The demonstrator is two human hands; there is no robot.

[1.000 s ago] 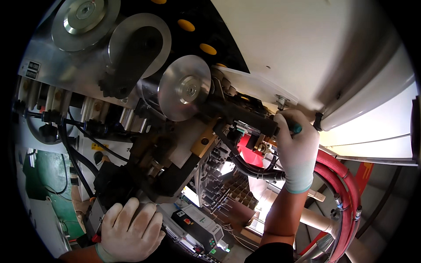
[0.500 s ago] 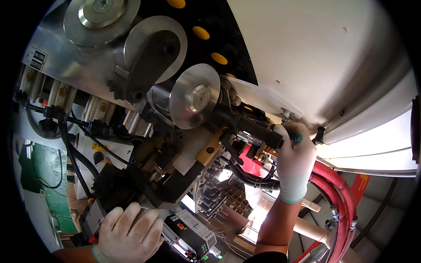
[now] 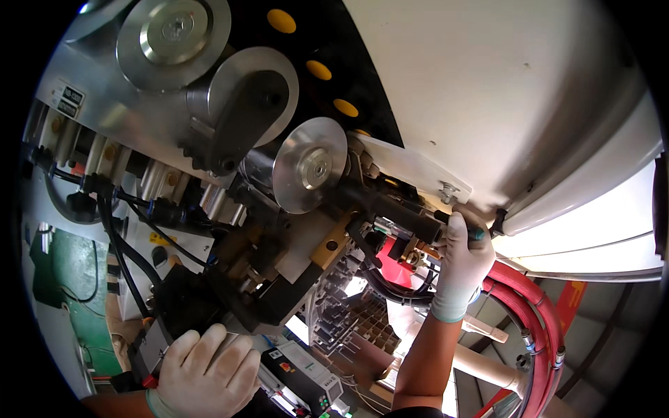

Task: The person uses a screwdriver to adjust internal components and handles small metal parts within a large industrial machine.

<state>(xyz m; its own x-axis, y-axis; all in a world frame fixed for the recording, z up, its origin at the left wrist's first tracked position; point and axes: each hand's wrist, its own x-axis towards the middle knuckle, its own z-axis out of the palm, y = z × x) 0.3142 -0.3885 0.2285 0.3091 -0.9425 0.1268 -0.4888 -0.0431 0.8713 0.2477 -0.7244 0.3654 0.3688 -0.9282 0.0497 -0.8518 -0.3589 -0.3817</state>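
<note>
Gloved right hand [image 3: 461, 259] is gripping, fingers closed, a green-handled tool [image 3: 465, 232] just right of and below the silver disc [image 3: 309, 166], while the gloved left hand [image 3: 207, 374] is resting, fingers loosely spread, on a black block [image 3: 182, 304] well below-left of that disc.

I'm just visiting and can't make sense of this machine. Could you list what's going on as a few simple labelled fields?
Setting: underside of a metal machine with round silver discs
Left hand: white glove, resting on a black part at the machine's lower edge
Right hand: white glove, raised, closed round a teal-tipped tool
Nearby: red hoses, black cables
</note>
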